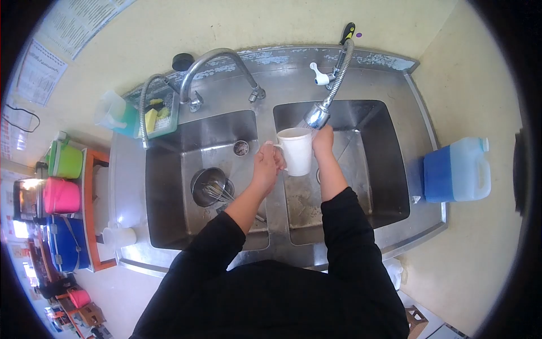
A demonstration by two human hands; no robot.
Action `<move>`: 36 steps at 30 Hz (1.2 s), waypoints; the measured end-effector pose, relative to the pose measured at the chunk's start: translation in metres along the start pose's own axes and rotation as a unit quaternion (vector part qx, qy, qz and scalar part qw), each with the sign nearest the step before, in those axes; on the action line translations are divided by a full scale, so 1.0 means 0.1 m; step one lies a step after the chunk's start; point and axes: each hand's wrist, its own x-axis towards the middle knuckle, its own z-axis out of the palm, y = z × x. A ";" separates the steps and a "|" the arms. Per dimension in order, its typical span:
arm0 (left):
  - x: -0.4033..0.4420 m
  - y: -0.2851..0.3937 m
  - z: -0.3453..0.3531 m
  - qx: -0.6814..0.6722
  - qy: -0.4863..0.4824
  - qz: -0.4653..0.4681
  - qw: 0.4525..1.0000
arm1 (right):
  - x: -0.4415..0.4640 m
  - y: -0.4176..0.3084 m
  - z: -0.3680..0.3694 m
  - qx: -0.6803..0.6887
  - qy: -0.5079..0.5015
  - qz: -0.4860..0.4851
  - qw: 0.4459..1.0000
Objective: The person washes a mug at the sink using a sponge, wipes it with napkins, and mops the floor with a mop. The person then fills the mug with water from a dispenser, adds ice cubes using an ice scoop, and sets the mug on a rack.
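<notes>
A white mug [297, 155], or small pitcher, is held upright above the right basin, near the divider. My left hand [267, 165] is closed around its handle. Close against the mug's far right side is my right hand [324, 140]; its fingers are mostly hidden, so I cannot tell whether they grip the mug. Water comes from the chrome spray head [317, 116] just above, falling between the mug's rim and my right hand.
A metal bowl [204, 183] and a whisk [219, 192] lie in the left basin [169, 198]. A curved faucet [217, 53] stands behind it. A tray of sponges [151, 120] sits left, a jug of blue liquid [456, 169] right, and a white cup [119, 237] front left.
</notes>
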 end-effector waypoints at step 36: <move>0.36 -0.06 0.24 0.029 0.182 -0.025 0.983 | -0.63 -0.06 -0.43 0.356 -0.102 -0.012 0.929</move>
